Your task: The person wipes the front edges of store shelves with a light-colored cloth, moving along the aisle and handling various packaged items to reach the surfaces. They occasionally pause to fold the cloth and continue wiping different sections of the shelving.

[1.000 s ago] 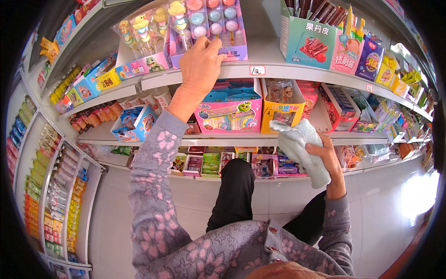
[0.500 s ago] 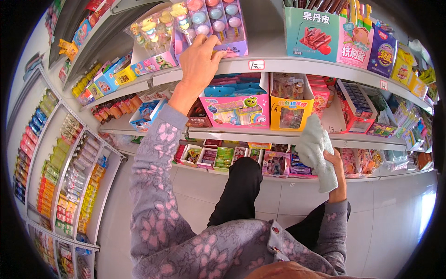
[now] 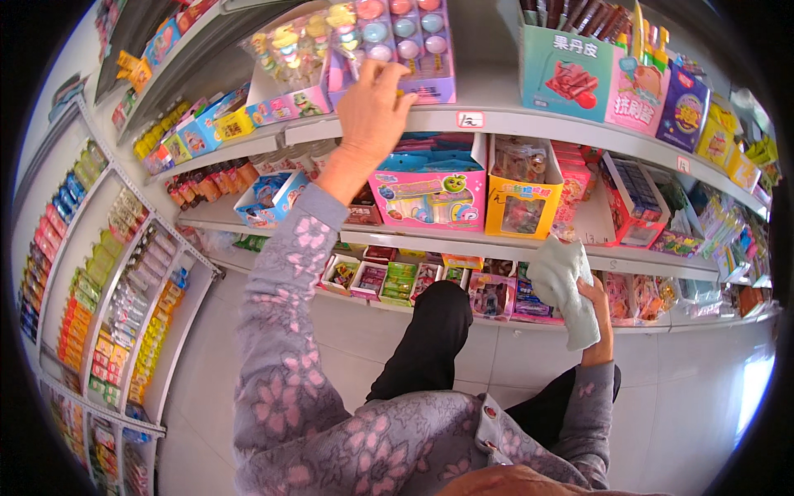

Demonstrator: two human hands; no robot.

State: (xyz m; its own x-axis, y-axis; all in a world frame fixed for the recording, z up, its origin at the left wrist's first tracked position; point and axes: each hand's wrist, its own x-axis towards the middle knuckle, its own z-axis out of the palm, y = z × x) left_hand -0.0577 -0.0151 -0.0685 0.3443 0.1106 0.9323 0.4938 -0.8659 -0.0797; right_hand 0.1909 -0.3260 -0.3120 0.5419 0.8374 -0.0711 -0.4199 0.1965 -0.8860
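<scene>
My left hand (image 3: 374, 112) is raised at the front of a purple display box (image 3: 437, 89) of round pink and blue candies on the upper shelf. Its fingers are bent and the thumb stands apart from them; whether the fingertips touch the box I cannot tell. To the left of that box stands an open carton (image 3: 285, 106) of wrapped figure-shaped lollipops. Low on the right, my right hand (image 3: 597, 310) is closed around a pale green cloth (image 3: 566, 285), which bunches up in front of the lower shelves.
On the upper shelf at right stand a teal box (image 3: 562, 78) and a pink box (image 3: 635, 91). The middle shelf carries a pink carton (image 3: 430, 198) and a yellow box (image 3: 521, 202). Drink bottles fill a rack (image 3: 124, 273) at left. My knee (image 3: 438, 322) is close to the bottom shelf.
My left hand has shifted slightly right along the front of the purple box, its thumb further from the fingers. The cloth stays in my right hand, a little lower. The view has shifted slightly.
</scene>
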